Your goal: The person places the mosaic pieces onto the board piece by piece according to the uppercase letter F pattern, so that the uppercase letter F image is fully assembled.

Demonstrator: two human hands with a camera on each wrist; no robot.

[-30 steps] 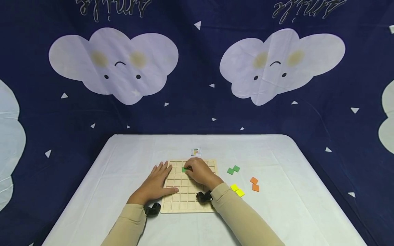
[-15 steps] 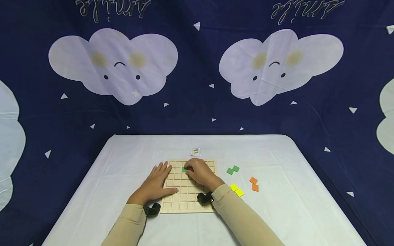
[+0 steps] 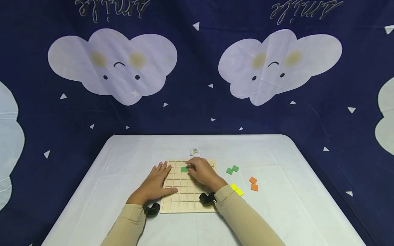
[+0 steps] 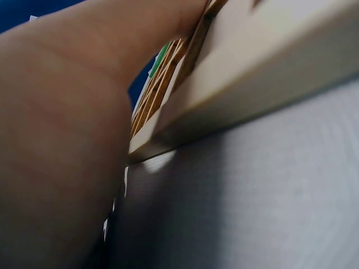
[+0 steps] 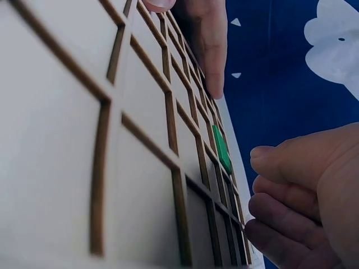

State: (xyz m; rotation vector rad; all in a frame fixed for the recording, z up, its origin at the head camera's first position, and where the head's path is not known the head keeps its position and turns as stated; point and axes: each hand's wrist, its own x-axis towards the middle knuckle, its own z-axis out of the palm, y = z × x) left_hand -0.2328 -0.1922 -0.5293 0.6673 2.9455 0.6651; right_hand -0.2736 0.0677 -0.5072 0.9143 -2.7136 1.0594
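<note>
While my left hand (image 3: 155,186) lies flat with its fingers straight on the left edge of the wooden grid board (image 3: 188,201), thumb stretched across the board's lower rows, it holds nothing and simply pins the board to the white worktop (image 3: 92,191). I judge that steady downward pressure is what keeps the board from sliding, so I would keep that palm planted.

Moving right, a single green tile (image 3: 184,169) sits in a cell of the board's second row from the far edge, a little left of centre. In the right wrist view the green tile (image 5: 221,148) lies flat in its cell. My right hand (image 3: 201,172) is just beside it, fingers loosely curled; its fingertips (image 5: 263,159) look a touch clear of the tile, gripping nothing that I can see. To finish this placement well, I would check that the tile is flush inside the cell walls, pressing lightly on its top if a corner rides up.

Further right, off the board, two green tiles (image 3: 232,169) lie touching, then two yellow tiles (image 3: 236,189) beside my right sleeve, then two orange tiles (image 3: 253,183) farthest right. A small printed pattern card (image 3: 195,151) lies just beyond the board's far edge.
</note>
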